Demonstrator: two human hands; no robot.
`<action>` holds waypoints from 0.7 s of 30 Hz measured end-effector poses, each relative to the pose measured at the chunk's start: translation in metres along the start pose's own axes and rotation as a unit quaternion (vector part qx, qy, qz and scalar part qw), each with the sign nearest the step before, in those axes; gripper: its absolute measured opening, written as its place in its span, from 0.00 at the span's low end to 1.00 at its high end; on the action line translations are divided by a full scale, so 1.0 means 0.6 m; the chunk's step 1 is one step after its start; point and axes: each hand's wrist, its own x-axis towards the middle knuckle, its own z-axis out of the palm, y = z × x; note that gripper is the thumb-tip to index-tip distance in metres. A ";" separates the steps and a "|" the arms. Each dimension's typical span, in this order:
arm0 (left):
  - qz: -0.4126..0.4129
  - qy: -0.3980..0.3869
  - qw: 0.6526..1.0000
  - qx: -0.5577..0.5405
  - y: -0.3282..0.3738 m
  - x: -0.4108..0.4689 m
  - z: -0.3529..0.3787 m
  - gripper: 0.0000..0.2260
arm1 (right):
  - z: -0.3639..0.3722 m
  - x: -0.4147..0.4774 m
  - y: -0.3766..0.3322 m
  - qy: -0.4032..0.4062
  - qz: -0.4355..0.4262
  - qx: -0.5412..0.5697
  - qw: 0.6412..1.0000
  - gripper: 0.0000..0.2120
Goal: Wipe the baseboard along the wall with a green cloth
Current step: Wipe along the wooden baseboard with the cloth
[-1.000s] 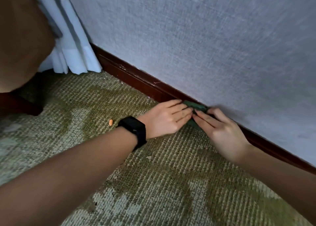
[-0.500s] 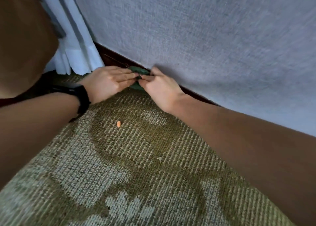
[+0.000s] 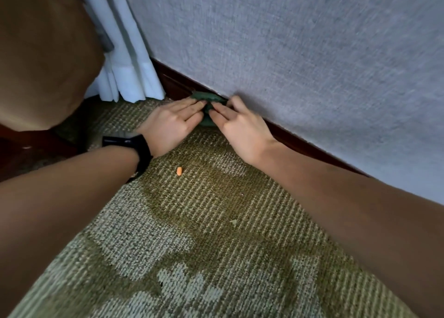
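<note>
Both forearms are bare to the frame's edge, with no sleeve in view. A black watch (image 3: 134,147) wraps the left wrist (broad matte strap, dark rectangular face turned upward). The right hand (image 3: 240,128) wears nothing.

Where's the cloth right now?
Head view, upper centre: the cloth is pressed against the baseboard under both hands' fingertips, just right of the curtain.
</note>
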 end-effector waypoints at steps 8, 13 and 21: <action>-0.013 0.047 0.999 -0.013 0.125 0.038 0.001 0.13 | 0.001 -0.107 0.034 0.027 0.025 -0.027 0.999 0.20; -0.101 0.040 0.980 -0.167 0.259 0.074 0.024 0.19 | 0.005 -0.245 0.103 0.060 -0.001 0.001 0.998 0.20; 0.133 0.113 0.983 -0.064 0.234 0.093 0.010 0.11 | 0.004 -0.264 0.112 0.050 0.000 0.007 0.999 0.21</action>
